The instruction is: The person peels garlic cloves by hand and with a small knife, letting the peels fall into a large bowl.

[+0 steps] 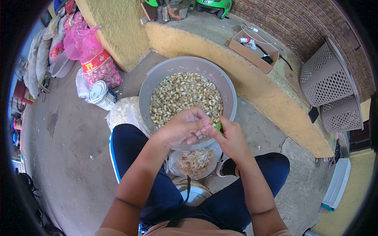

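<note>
Over the near rim of a large grey tub my two hands meet. The tub holds many garlic cloves, pale and brownish. My left hand is closed in a pinch, fingertips together on what looks like a garlic clove, mostly hidden by the fingers. Beside it, my right hand is wrapped round a small green-handled knife; its blade cannot be made out. Below the hands, a clear plastic bag with papery garlic skins lies between my legs.
Left of the tub are a bag of white peeled cloves, a tin can and a pink net sack of garlic. A raised yellow ledge runs behind, bearing a cardboard box. Grey perforated baskets stand at right.
</note>
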### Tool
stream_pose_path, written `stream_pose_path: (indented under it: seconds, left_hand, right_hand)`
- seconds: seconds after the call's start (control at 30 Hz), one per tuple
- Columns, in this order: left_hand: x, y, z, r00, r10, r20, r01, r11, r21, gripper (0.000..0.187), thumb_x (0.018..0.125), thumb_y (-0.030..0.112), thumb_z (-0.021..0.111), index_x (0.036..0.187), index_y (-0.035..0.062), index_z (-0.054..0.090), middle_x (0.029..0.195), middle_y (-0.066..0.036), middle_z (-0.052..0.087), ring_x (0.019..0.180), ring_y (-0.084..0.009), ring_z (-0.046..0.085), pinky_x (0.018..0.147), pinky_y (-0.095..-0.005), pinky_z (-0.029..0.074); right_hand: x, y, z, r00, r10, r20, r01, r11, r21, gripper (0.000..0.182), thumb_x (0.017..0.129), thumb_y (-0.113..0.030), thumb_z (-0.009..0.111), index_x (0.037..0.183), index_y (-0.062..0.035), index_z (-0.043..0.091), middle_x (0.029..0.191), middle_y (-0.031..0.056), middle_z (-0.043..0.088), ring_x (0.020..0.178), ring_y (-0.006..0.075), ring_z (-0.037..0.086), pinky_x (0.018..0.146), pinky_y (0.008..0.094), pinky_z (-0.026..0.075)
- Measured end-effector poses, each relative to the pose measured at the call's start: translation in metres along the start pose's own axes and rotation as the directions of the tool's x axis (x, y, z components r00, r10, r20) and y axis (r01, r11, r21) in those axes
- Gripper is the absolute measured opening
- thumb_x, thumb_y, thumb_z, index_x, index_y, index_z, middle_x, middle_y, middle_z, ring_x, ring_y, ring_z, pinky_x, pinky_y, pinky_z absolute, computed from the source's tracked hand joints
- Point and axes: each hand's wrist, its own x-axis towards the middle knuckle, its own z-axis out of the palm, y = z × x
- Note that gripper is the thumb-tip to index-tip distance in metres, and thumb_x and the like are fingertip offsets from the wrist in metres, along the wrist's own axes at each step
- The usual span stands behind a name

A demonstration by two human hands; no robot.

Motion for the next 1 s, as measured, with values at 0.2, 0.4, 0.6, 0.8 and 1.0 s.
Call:
stream_pose_path:
  seconds: [0.2, 0.4, 0.6, 0.8, 1.0]
  left_hand:
    - [0.001, 0.001, -0.007, 0.998, -0.047, 0.043, 0.045, 0.998, 0.035, 0.019, 0.081, 0.015, 0.056, 0.087, 0.0021, 0.044, 0.071, -0.006, 0.052, 0.054, -0.0067, 0.044, 0.035, -0.0180, 0.033]
    - [0.007, -0.015, -0.001, 0.983, 0.119, -0.140, -0.114, 0.992, 0.046, 0.017, 0.081, 0.015, 0.056, 0.087, 0.0036, 0.044, 0.072, -0.005, 0.051, 0.058, -0.0075, 0.045, 0.037, -0.0191, 0.038]
    - [0.015, -0.031, 0.007, 0.911, 0.319, -0.262, -0.291, 0.946, 0.141, 0.017, 0.082, 0.013, 0.055, 0.091, 0.0054, 0.043, 0.081, -0.006, 0.053, 0.062, -0.0096, 0.049, 0.041, -0.0209, 0.043]
    - [0.018, -0.042, 0.023, 0.778, 0.518, -0.355, -0.463, 0.855, 0.234, 0.013, 0.084, 0.010, 0.052, 0.092, 0.0039, 0.044, 0.086, -0.008, 0.053, 0.066, -0.0106, 0.052, 0.046, -0.0213, 0.046]
    - [0.018, -0.045, 0.027, 0.810, 0.355, -0.467, -0.401, 0.916, 0.000, 0.013, 0.085, 0.015, 0.050, 0.092, 0.0049, 0.044, 0.086, -0.007, 0.053, 0.067, -0.0111, 0.051, 0.050, -0.0231, 0.045]
  right_hand:
    - [0.002, 0.007, -0.002, 0.998, -0.053, 0.046, 0.056, 0.996, -0.062, 0.045, 0.079, -0.042, 0.053, 0.072, 0.0020, 0.048, 0.059, 0.0215, 0.051, 0.059, 0.0378, 0.054, 0.052, 0.0421, 0.040]
    - [0.005, 0.008, 0.003, 0.998, 0.056, -0.027, -0.056, 0.998, 0.010, 0.045, 0.080, -0.041, 0.053, 0.067, 0.0025, 0.048, 0.052, 0.0205, 0.049, 0.053, 0.0363, 0.053, 0.048, 0.0404, 0.039]
    - [0.006, 0.008, 0.009, 0.984, 0.153, -0.089, -0.135, 0.974, 0.179, 0.045, 0.082, -0.039, 0.051, 0.068, 0.0036, 0.051, 0.051, 0.0195, 0.049, 0.049, 0.0331, 0.053, 0.046, 0.0382, 0.038]
    - [0.007, 0.011, 0.009, 0.985, 0.114, -0.130, -0.094, 0.985, 0.148, 0.044, 0.081, -0.040, 0.052, 0.067, 0.0024, 0.050, 0.050, 0.0185, 0.049, 0.048, 0.0335, 0.052, 0.046, 0.0384, 0.038]
    - [0.011, 0.015, 0.008, 0.987, -0.055, -0.150, 0.030, 0.986, -0.163, 0.044, 0.078, -0.042, 0.054, 0.066, 0.0000, 0.049, 0.052, 0.0173, 0.051, 0.050, 0.0334, 0.053, 0.047, 0.0396, 0.041]
